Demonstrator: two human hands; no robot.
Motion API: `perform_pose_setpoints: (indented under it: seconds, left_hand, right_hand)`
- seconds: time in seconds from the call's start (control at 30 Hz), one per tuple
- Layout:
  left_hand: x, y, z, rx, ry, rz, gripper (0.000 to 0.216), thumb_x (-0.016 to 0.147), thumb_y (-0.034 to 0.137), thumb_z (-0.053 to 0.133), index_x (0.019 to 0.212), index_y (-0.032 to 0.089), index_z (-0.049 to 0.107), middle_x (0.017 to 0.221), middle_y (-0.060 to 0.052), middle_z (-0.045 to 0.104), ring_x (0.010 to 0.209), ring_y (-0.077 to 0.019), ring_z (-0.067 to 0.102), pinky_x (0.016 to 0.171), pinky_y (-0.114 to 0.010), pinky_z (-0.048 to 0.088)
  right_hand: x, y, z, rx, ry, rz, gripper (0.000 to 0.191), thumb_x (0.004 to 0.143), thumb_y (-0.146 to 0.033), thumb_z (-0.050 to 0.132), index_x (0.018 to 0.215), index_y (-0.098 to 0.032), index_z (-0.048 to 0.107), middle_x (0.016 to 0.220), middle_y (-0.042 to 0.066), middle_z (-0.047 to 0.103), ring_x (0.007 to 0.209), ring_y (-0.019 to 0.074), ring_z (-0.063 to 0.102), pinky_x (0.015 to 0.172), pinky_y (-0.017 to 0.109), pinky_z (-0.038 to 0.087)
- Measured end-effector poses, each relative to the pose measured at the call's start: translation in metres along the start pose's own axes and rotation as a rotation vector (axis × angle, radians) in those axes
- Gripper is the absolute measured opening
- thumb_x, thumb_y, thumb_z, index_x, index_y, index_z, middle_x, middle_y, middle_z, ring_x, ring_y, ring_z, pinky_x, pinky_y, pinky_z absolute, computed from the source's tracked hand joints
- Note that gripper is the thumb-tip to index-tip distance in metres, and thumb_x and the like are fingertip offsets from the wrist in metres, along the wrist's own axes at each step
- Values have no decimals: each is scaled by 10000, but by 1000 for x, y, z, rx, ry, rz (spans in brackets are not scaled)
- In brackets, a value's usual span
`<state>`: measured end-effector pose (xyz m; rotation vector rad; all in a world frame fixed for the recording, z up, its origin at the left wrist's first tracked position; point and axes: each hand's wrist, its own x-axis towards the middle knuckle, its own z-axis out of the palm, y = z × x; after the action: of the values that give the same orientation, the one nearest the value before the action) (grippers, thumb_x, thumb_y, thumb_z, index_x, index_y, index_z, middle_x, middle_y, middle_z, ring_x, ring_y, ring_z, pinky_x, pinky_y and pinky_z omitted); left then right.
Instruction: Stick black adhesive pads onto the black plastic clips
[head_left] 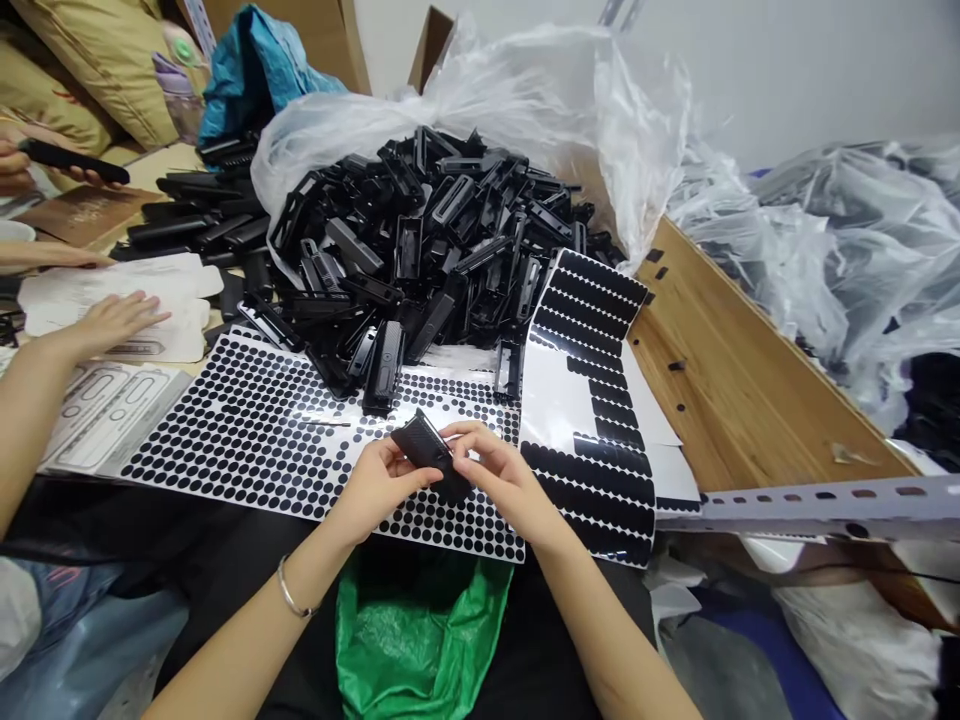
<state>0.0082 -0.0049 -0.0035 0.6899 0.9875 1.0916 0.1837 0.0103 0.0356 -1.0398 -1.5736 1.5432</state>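
My left hand (379, 488) grips an oblong black plastic casing (424, 445) between thumb and fingers, tilted above a sheet of round black stickers (247, 430). At the casing's right edge, the bent fingers of my right hand (502, 480) close on it; whether a small sticker lies under the fingertips is hidden. Just beyond my hands, another black casing (386, 365) leans on the sheet. Behind it rises a big heap of similar black casings (442, 230). A second sheet with rows of black stickers (592, 420) curls up at the right, part of its white backing bare.
A green bag (424, 640) hangs open below my hands. Clear plastic wrap (555, 90) surrounds the heap. Wooden board (720, 390) and a perforated metal rail (817, 505) border the right. At left, another person's hand (120, 320) rests on white paper pieces (180, 300).
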Motion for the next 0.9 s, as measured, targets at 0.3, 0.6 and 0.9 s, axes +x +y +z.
perform_pose_setpoints:
  seconds: [0.3, 0.6, 0.9]
  left_hand:
    - [-2, 1, 2, -4, 35, -27, 403, 413, 183, 924, 766, 137, 734, 787, -39, 782, 766, -193, 728, 701, -258, 594]
    - [-2, 5, 4, -17, 55, -24, 348, 437, 201, 910, 730, 137, 733, 746, -39, 780, 712, -173, 719, 683, -252, 595]
    - [-3, 4, 4, 22, 85, -14, 394, 385, 236, 928, 709, 138, 726, 734, -45, 776, 730, -208, 728, 715, -300, 607]
  right_hand:
    - [1, 5, 9, 11, 51, -21, 205, 873, -412, 646, 790, -225, 631, 1113, 65, 583, 1082, 224, 555, 896, 372, 511]
    - [0, 5, 9, -61, 66, -66, 164, 883, -373, 641, 804, -229, 630, 1136, 67, 594, 1082, 215, 570, 904, 374, 506]
    - [-1, 5, 13, -95, 120, -62, 182, 858, -380, 661, 776, -220, 634, 1101, 80, 620, 1049, 223, 591, 875, 386, 523]
